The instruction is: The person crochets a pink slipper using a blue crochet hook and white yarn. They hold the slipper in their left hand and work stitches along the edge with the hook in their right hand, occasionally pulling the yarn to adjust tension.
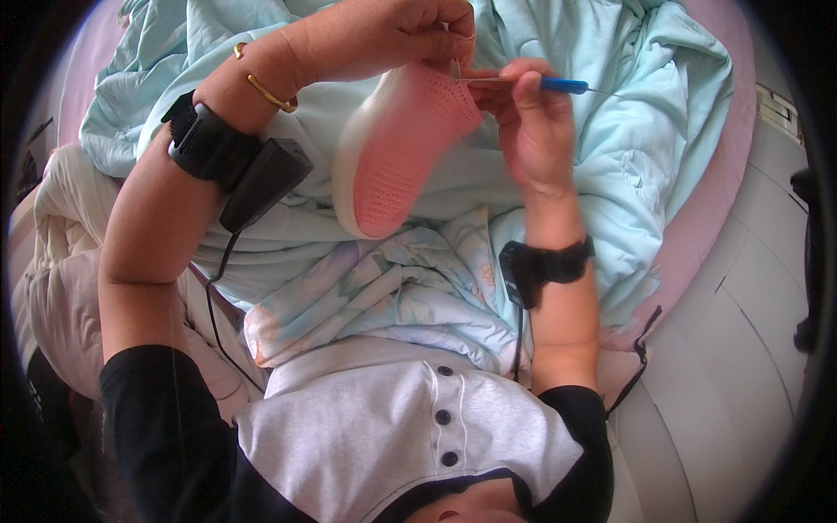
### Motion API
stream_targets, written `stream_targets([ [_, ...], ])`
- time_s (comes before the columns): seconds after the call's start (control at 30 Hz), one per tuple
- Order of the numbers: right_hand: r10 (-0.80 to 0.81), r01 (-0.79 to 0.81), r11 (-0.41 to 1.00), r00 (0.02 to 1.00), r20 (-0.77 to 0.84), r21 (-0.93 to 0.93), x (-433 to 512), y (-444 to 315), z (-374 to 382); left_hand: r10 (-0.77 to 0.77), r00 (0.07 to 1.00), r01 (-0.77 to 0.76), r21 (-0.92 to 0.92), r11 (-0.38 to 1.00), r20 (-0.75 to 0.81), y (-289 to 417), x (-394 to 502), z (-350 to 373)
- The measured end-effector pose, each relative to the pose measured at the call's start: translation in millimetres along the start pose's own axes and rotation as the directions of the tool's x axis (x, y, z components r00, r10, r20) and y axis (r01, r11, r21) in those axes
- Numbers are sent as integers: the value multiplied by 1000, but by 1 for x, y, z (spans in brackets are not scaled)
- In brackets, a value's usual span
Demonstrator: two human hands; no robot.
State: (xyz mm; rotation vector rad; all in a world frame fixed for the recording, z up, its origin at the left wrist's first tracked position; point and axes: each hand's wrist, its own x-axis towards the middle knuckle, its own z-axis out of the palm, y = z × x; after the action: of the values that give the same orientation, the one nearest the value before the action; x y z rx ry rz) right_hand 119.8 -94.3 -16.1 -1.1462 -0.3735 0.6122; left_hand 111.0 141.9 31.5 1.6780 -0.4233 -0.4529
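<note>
A slip-on shoe with a pink crocheted upper (418, 140) and a white sole (346, 189) hangs at a slant over the bedding, toe towards my body. My left hand (425, 33) is just above its open end, at the top edge of the view. Its bent fingers pinch thin pink yarn (458, 67), which runs down to the shoe's rim. In my right hand (536, 124) is a crochet hook with a blue handle (563, 85). Its metal shaft points left and reaches the rim. Some right fingers are behind the knit edge, and I cannot tell how firmly they grip it.
A rumpled mint-green quilt (621, 163) lies under both hands, with a floral cloth (366, 294) nearer my body. Black straps with devices (265, 183) are on both forearms, and cables (219, 307) run from them. Pale floor (732, 353) lies beyond the bed's pink edge.
</note>
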Motion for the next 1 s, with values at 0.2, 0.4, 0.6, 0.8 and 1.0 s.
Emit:
stream_targets([
  [0.2, 1, 3, 998, 996, 86, -56, 3, -11, -6, 20, 1000, -20, 34, 999, 0, 0, 0, -1],
  [0.4, -17, 39, 983, 992, 125, -181, 5, -23, -2, -40, 999, 40, -12, 999, -15, 6, -1, 0],
  [0.6, -170, 181, 844, 983, 68, -506, 1, -30, 15, -37, 999, 37, -27, 999, -24, 11, -1, 1],
  [0.8, -359, 381, 450, 905, 227, -807, 2, -37, 41, -30, 999, 29, -58, 998, -20, 1, -1, 0],
  [1.0, -417, 458, 263, 848, 328, -849, 1, -27, 39, -62, 996, 61, -10, 998, -58, 6, -3, 1],
])
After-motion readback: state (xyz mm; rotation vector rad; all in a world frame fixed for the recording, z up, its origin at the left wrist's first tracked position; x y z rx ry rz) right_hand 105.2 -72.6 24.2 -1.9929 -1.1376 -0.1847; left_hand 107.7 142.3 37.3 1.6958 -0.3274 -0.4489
